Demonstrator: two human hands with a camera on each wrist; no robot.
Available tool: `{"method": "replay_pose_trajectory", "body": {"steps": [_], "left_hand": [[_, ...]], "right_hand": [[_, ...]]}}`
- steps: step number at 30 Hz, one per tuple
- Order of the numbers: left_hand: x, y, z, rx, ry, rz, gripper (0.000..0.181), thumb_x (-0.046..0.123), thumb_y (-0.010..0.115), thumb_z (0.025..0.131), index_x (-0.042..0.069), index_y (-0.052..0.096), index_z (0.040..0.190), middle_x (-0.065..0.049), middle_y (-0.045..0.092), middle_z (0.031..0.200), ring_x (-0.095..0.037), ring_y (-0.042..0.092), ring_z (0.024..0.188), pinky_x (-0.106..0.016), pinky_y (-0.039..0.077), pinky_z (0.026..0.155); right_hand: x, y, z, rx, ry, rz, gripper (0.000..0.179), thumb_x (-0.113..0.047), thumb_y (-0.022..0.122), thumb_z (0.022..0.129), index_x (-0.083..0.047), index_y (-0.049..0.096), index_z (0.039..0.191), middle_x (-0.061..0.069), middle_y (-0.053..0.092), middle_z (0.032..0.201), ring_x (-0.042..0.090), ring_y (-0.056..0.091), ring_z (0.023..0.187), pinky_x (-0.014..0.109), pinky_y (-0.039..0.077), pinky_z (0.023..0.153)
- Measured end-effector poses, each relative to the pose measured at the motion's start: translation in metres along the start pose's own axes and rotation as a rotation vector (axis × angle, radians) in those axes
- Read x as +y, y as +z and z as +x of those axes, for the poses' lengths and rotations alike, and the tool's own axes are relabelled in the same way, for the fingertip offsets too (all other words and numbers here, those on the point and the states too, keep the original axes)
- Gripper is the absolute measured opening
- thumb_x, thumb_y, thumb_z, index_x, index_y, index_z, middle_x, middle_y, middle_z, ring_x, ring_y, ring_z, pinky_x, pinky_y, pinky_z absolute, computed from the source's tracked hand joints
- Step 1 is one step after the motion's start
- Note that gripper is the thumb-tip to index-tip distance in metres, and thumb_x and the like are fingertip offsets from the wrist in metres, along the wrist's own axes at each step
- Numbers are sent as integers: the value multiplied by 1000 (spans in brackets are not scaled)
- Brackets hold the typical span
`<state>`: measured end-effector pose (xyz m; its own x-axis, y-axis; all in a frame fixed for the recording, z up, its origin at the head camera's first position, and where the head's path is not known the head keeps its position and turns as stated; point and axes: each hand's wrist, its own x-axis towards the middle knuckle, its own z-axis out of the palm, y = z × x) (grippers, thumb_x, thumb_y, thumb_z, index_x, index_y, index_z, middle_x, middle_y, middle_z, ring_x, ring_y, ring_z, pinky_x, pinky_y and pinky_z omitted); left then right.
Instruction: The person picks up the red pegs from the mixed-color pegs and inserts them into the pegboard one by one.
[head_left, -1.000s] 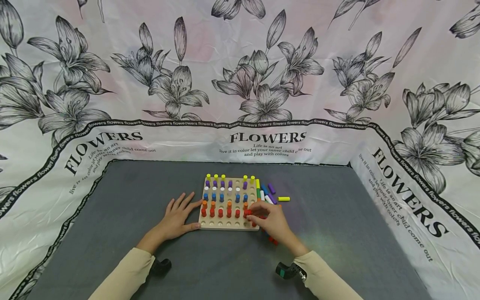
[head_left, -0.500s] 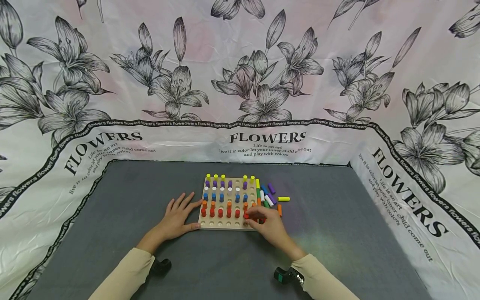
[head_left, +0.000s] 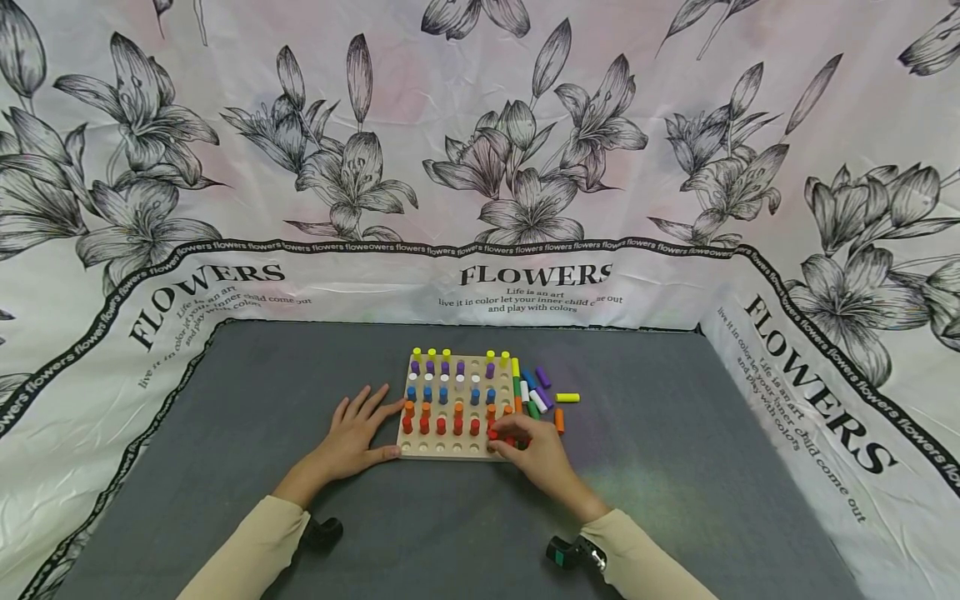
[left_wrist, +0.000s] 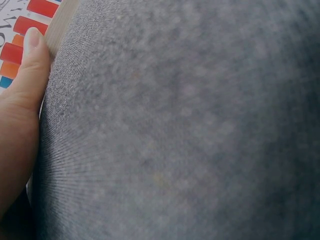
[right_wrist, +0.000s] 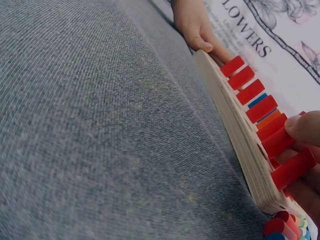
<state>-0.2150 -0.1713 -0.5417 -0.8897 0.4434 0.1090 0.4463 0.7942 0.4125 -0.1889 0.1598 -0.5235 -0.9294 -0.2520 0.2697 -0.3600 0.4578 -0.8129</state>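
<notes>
A wooden peg board (head_left: 450, 456) lies on the grey table with rows of yellow, purple, white, blue, orange and red pegs. My left hand (head_left: 347, 440) rests flat at its left edge, fingers spread, index finger and thumb touching the wood. In the left wrist view the thumb (left_wrist: 32, 65) lies along the board's side. My right hand (head_left: 546, 454) is over the front right corner, pinching a red peg (right_wrist: 276, 145) between thumb and fingers. Right next to it, a tilted red peg (right_wrist: 295, 169) overlaps the fingers. The fingertips of the right hand are partly hidden in the head view.
Loose pegs of several colours lie along the board's right side, among them a yellow peg (head_left: 567, 398), a purple peg (head_left: 543, 377) and an orange peg (head_left: 558, 421). A flower-printed cloth (head_left: 525, 287) borders the table's back and sides.
My right hand has shifted slightly left and down at the board's front right, uncovering the loose orange peg. Loose red pegs seen below the hand earlier no longer show. The left hand stays put.
</notes>
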Motion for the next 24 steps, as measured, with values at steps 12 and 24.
{"method": "replay_pose_trajectory", "body": {"steps": [12,24], "left_hand": [[0,0,1,-13,-14,-6,77,50,71,86,22,41,152,-18,25,164,-48,18,150,-73,11,114],[-1,1,1,-14,-12,-1,77,50,71,87,22,41,152,-18,25,164,-48,18,150,-73,12,114]], "right_hand": [[9,2,0,2,-39,14,19,-12,81,82,-20,71,97,-2,76,92,3,70,78,20,55,68],[12,3,-2,-2,-80,-42,21,-14,82,81,-20,71,97,-5,75,93,1,66,78,21,56,70]]}}
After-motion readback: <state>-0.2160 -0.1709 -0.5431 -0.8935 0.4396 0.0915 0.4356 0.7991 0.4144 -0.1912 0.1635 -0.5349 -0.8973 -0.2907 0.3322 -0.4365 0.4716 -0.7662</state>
